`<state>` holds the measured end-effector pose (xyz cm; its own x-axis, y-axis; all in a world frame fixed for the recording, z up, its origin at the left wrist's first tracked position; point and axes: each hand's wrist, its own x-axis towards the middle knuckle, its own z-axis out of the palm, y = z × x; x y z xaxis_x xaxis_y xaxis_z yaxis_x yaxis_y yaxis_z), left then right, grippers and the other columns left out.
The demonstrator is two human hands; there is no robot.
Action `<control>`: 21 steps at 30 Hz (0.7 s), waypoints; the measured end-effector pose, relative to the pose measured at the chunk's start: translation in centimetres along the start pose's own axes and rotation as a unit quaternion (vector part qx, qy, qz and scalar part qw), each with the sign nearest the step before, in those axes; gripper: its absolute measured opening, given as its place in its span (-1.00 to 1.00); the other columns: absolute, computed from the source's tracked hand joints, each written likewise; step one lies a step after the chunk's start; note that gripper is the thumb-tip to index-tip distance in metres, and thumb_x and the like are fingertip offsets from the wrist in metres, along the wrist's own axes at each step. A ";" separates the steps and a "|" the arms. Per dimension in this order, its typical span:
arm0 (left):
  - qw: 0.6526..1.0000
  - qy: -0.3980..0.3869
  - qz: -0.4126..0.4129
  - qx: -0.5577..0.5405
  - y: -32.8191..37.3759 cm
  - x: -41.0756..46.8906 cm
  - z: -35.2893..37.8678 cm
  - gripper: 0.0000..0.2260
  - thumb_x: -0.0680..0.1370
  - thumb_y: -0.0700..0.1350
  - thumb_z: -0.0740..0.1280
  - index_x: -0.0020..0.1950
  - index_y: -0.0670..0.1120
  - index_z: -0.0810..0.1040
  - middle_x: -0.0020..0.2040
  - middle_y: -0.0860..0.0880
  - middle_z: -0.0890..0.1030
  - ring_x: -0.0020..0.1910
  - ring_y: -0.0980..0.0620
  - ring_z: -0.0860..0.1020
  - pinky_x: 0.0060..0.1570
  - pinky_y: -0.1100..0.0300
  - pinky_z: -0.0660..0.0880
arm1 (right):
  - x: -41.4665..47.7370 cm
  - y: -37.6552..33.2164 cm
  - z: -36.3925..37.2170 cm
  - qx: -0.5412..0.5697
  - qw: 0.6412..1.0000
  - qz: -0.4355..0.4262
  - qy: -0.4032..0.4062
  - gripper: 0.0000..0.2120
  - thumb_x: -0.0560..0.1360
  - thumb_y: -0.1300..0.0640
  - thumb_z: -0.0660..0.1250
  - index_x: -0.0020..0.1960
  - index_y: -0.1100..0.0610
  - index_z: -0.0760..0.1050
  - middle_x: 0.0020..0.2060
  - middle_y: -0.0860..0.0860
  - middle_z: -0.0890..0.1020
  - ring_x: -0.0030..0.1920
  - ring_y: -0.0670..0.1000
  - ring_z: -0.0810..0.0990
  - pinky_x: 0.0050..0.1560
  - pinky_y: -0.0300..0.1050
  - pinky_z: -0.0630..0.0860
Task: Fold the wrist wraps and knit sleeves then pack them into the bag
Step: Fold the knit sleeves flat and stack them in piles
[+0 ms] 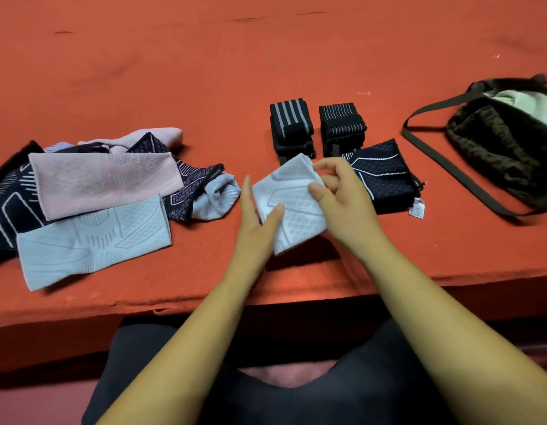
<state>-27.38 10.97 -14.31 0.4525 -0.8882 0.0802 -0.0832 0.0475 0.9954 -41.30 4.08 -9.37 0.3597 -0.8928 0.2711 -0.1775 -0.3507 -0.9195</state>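
A folded light grey knit sleeve [292,204] is held just above the red table between both hands. My left hand [255,222] holds its left edge, thumb on top and fingers beneath. My right hand [342,194] pinches its upper right corner with curled fingers. Behind it stand two folded black striped wrist wraps [292,127] [342,127]. A folded dark navy sleeve [385,176] with a white tag lies to the right. An open dark brown bag [505,142] sits at the far right with something pale green inside.
A loose pile of unfolded sleeves lies at the left: a pink one [103,182], a light blue-grey one [91,240], navy patterned ones [14,207]. The bag's strap [450,167] loops across the table. The table's front edge [174,299] runs just before my lap.
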 end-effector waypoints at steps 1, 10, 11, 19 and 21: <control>1.000 0.001 0.007 -0.016 0.3 0.5 0.2 -0.33 0.59 -0.14 0.35 0.59 0.09 0.07 0.43 0.14 0.33 0.27 0.45 0.42 0.29 0.41 0.38 | 0.4 -0.3 -0.6 0.013 1.000 0.004 -0.006 -0.80 0.55 0.24 0.30 0.15 0.09 0.43 -0.15 0.03 0.69 -0.14 0.00 0.65 -0.11 -0.06 0.53; 0.996 -0.045 0.076 0.020 4.0 6.0 7.4 -0.78 0.48 -0.24 0.33 -0.02 0.06 0.42 -0.05 -0.04 0.53 -0.12 0.02 0.47 -0.07 -0.01 0.45 | 4.0 1.6 -8.0 -0.193 0.973 -0.011 0.127 -0.83 0.53 0.25 0.29 0.10 0.09 0.40 -0.29 -0.10 0.51 -0.27 0.02 0.45 -0.22 -0.07 0.35; 0.995 -0.048 0.070 0.045 4.0 6.7 8.4 -0.82 0.49 -0.25 0.35 -0.05 0.02 0.45 -0.10 0.03 0.52 -0.13 0.05 0.46 -0.06 0.07 0.43 | 4.5 1.9 -8.8 -0.205 0.969 -0.006 0.137 -0.84 0.53 0.25 0.29 0.08 0.10 0.42 -0.29 -0.12 0.48 -0.27 0.00 0.44 -0.23 -0.11 0.31; 0.943 -0.119 0.032 0.308 1.8 9.0 13.7 -0.61 0.50 -0.19 0.33 0.34 -0.16 0.45 0.25 -0.17 0.41 0.23 -0.15 0.44 0.25 0.07 0.40 | 7.0 7.7 -12.0 -0.321 0.935 0.072 0.136 -0.83 0.50 0.31 0.22 0.03 0.18 0.55 -0.02 0.19 0.59 0.05 0.19 0.54 0.01 -0.07 0.38; 0.938 -0.125 0.017 0.324 1.0 8.8 13.9 -0.60 0.55 -0.14 0.29 0.39 -0.13 0.41 0.29 -0.18 0.39 0.27 -0.16 0.40 0.29 0.06 0.37 | 6.5 8.9 -11.7 -0.338 0.930 0.096 0.110 -0.80 0.53 0.31 0.21 0.09 0.20 0.54 0.05 0.24 0.54 0.12 0.24 0.49 0.10 -0.06 0.35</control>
<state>-35.82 -3.16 -13.33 0.2238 -0.9745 0.0152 -0.6519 -0.1381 0.7456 -51.28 -8.14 -12.50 0.0787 -0.9675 0.2404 -0.7809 -0.2098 -0.5884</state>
